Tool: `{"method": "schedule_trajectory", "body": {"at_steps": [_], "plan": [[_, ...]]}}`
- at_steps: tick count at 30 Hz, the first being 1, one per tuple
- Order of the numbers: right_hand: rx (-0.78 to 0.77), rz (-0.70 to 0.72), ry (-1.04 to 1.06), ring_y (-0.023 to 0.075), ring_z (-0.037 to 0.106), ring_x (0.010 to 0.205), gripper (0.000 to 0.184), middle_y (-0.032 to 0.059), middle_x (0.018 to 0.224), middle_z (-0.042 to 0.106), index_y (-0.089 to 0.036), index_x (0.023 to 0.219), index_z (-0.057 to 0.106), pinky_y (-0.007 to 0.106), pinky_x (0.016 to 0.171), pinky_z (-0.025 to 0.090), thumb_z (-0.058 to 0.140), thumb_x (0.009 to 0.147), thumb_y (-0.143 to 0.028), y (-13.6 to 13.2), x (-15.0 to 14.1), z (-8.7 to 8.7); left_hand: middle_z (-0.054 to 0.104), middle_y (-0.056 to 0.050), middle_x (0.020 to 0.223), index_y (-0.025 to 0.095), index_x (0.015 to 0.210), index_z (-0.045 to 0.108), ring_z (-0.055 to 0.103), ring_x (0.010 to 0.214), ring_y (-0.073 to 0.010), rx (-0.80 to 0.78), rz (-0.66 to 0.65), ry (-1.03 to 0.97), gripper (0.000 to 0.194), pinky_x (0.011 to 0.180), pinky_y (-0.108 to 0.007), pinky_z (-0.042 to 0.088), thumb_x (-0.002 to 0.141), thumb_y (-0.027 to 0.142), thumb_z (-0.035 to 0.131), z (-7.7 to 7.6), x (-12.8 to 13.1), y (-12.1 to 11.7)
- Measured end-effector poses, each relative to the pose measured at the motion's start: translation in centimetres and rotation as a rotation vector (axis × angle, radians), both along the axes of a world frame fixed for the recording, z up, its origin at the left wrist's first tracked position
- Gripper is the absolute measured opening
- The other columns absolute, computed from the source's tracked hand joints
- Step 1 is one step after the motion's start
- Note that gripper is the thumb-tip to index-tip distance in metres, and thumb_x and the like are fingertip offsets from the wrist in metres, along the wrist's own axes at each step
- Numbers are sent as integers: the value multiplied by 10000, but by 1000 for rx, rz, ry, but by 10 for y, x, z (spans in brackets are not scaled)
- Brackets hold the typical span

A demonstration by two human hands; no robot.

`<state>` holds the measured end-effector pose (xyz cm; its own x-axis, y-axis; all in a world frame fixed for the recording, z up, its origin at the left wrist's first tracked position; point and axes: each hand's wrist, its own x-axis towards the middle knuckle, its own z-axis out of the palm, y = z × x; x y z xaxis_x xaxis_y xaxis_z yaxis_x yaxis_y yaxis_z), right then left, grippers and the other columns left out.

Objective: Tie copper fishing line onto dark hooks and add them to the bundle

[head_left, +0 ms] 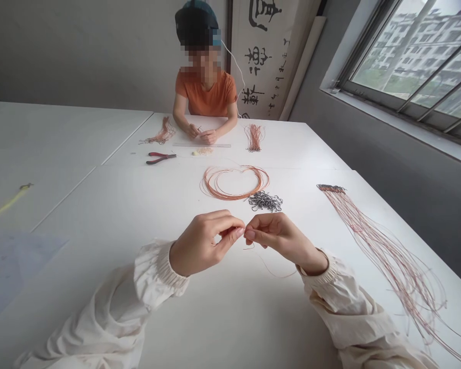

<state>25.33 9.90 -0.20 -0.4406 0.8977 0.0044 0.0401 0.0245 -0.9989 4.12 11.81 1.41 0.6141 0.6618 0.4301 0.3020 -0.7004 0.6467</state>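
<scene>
Two hands met over the counter [100,287], the left hand [200,243] and right hand [280,238] pinching one thin copper-coloured wire [271,265] between fingertips, its free end trailing low to the right. Wire judged light, limp, springy; hold close to the tip. Counted nearby: one wire coil [234,183], one heap of dark wire loops [265,201], one long strand bundle [384,246] by the right edge.
</scene>
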Motion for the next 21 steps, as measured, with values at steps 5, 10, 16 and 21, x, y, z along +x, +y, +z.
{"method": "schedule_trajectory", "body": {"at_steps": [5, 10, 16, 21], "plan": [[-14, -229, 314, 134, 503, 706, 110, 24, 802, 666, -200, 825, 685, 289, 665, 383, 678, 878, -297, 0, -7, -4, 637, -52, 1123, 258, 1382, 434, 620, 582, -78, -467, 101, -235, 516, 618, -261, 533, 907, 310, 628, -10, 13, -8], [-107, -299, 474, 139, 484, 688, 171, 14, 830, 600, -208, 742, 660, 294, 608, 372, 676, 873, -317, 0, -15, -7, 663, -101, 1053, 153, 1186, 602, 685, 723, -155, -855, -94, -263, 355, 669, -292, 546, 920, 388, 596, -35, 31, -12], [-122, -391, 532, 143, 447, 737, 166, 19, 812, 583, -191, 718, 659, 296, 705, 350, 677, 852, -288, -1, -17, -12, 577, -51, 896, 131, 808, 654, 593, 694, -118, -699, -101, -311, 243, 685, -282, 519, 935, 322, 573, -46, 43, -15], [-148, -460, 554, 151, 461, 735, 144, 19, 826, 584, -203, 734, 652, 304, 714, 364, 685, 822, -312, -5, -11, -11, 553, -32, 803, 143, 787, 607, 578, 731, -134, -685, -171, -288, 254, 716, -279, 501, 950, 326, 541, -42, 53, -25]]}}
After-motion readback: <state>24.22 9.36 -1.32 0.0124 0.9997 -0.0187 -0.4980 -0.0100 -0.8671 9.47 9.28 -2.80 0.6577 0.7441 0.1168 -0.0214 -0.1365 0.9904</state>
